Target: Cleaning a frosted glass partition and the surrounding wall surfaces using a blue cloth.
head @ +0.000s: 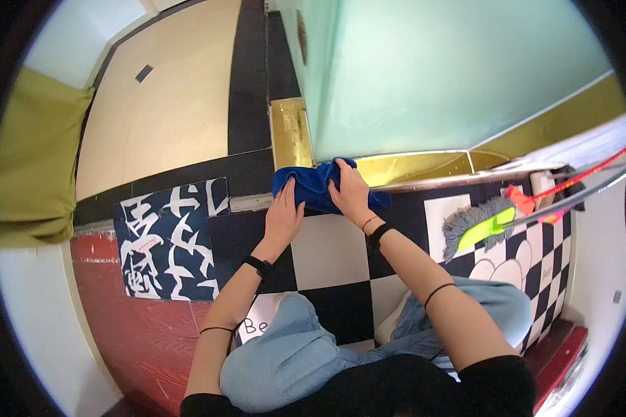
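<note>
A dark blue cloth [313, 186] lies bunched at the corner where two gold-coloured metal base strips meet below a frosted glass panel [407, 78]. My left hand [284, 216] presses on the cloth's left part, fingers stretched forward over the fabric. With bent fingers, my right hand [350, 192] grips a raised fold on the right side. One gold strip [291, 130] runs away from me, its surface spotted; the other gold strip [417, 168] extends to the right. The cloth hides the corner itself and part of the floor edge.
Below me is a black-and-white checkered mat [329, 250]. A navy mat with white characters [169, 240] lies left, over reddish wood-look flooring [141, 339]. At right stand a grey mop head with a lime-green plate [480, 229] and a red handle [584, 177]. An olive curtain [39, 161] hangs far left.
</note>
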### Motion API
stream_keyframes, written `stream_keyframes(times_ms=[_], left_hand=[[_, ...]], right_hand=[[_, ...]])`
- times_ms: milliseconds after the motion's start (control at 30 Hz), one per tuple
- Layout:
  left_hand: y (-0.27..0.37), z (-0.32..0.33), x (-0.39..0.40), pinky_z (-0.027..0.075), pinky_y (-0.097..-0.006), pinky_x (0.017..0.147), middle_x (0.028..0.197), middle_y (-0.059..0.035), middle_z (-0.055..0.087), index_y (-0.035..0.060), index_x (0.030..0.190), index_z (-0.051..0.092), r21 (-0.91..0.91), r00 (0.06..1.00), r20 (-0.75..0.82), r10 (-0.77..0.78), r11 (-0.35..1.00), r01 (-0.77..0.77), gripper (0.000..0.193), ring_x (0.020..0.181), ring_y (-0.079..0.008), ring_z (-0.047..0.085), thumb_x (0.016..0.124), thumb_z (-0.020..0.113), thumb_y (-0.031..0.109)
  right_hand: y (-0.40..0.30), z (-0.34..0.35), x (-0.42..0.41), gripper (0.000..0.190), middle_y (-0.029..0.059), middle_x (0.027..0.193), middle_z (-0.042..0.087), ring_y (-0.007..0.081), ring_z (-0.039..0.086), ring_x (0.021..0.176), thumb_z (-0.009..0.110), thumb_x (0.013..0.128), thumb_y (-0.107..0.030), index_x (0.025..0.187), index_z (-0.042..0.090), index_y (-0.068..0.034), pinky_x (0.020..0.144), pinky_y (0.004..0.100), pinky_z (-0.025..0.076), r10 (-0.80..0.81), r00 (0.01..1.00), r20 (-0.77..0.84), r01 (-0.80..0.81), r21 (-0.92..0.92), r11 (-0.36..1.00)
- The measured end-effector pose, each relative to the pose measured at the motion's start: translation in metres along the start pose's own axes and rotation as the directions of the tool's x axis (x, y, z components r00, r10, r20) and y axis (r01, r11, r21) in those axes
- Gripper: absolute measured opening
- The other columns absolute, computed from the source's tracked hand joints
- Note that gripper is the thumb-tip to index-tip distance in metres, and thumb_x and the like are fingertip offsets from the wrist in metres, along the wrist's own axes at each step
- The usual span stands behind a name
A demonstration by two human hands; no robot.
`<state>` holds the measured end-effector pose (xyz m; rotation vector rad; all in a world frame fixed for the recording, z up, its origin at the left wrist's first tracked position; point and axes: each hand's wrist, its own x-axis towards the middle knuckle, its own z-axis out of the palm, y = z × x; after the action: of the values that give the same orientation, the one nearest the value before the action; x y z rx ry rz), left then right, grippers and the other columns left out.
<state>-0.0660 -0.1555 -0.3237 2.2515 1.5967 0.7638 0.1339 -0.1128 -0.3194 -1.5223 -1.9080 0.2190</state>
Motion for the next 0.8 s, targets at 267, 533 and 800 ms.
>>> stream_keyframes(times_ms=[267,533,800], left_hand=[[0.007,-0.013,0.022,0.049,-0.044,0.085,0.104,-0.0196,0.055,0.0021,0.136,0.043,-0.187,0.982,-0.022,-0.188,0.966,0.181,0.057,0.097,-0.0388,0.057,0.085,0.066,0.011],[-0.008,-0.014,0.047,0.051,-0.0429,0.07,0.089,-0.0136,0.056,0.0094,0.105,0.061,0.177,0.98,-0.199,0.005,0.984,0.031,0.027,0.079,-0.0332,0.06,0.079,0.066,0.005],[0.08,-0.168,0.157,0.05,-0.03,0.064,0.083,-0.0105,0.064,0.0064,0.106,0.056,-0.371,0.72,-0.692,-0.057,0.884,-0.286,0.031,0.068,-0.0209,0.065,0.079,0.057,-0.008]], right_hand=[[-0.022,-0.01,-0.017,0.019,0.0155,0.088,0.059,0.0346,0.059,0.084,0.062,0.085,-0.009,0.102,0.056,-0.004,0.072,0.0426,0.048,0.097,0.995,0.02,-0.099,0.067,0.993],[-0.052,-0.032,-0.007,0.019,0.0131,0.097,0.051,0.0262,0.054,0.082,0.058,0.083,0.003,0.101,0.054,-0.001,0.073,0.033,0.046,0.163,0.927,-0.337,-0.08,0.248,0.966],[-0.108,-0.127,0.078,0.029,0.0114,0.115,0.043,0.0179,0.049,0.097,0.055,0.093,0.001,0.117,0.039,-0.002,0.083,0.0289,0.046,0.055,0.713,-0.699,0.28,0.355,0.892]])
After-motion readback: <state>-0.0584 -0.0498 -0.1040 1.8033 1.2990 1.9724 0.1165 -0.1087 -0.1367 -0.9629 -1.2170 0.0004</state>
